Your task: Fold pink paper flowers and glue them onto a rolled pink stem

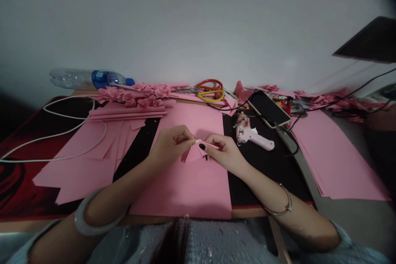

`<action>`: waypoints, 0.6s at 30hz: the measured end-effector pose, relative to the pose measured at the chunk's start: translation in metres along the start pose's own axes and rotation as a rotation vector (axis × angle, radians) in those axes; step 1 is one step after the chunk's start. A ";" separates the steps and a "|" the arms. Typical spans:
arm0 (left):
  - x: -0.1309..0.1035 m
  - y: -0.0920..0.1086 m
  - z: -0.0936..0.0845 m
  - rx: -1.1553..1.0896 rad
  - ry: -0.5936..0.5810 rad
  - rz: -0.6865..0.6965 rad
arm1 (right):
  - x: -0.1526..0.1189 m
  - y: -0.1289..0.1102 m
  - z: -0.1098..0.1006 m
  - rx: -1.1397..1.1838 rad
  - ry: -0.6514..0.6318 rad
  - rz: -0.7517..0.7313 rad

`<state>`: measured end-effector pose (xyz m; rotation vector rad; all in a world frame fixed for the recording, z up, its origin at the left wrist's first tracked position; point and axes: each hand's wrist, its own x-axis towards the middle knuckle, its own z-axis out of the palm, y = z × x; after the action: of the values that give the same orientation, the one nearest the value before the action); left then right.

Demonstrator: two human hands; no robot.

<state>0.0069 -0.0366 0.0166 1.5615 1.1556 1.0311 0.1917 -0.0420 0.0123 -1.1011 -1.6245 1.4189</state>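
Note:
Both hands meet over a large pink sheet [185,192] at the middle of the table. My left hand [173,142] pinches the top edge of a small folded pink paper [194,155] between thumb and fingers. From the other side my right hand [224,152] grips the same paper, its dark-nailed thumb lying on the front. The paper's lower part spreads out below the fingertips, just above the sheet. Some fingertips of both hands are hidden behind the paper.
A glue gun [255,137] and a phone [269,109] lie to the right. Behind are yellow-handled scissors [210,95], paper roses [148,101] and a plastic bottle [93,78]. Pink sheets [89,173] and a white cable [46,159] lie left, more sheets [337,161] right.

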 end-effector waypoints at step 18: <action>-0.001 0.002 -0.002 -0.052 -0.077 0.000 | 0.000 0.001 -0.002 0.129 -0.105 0.000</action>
<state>0.0052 -0.0376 0.0187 1.5472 1.0678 0.9851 0.1939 -0.0408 0.0113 -0.9671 -1.5809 1.5815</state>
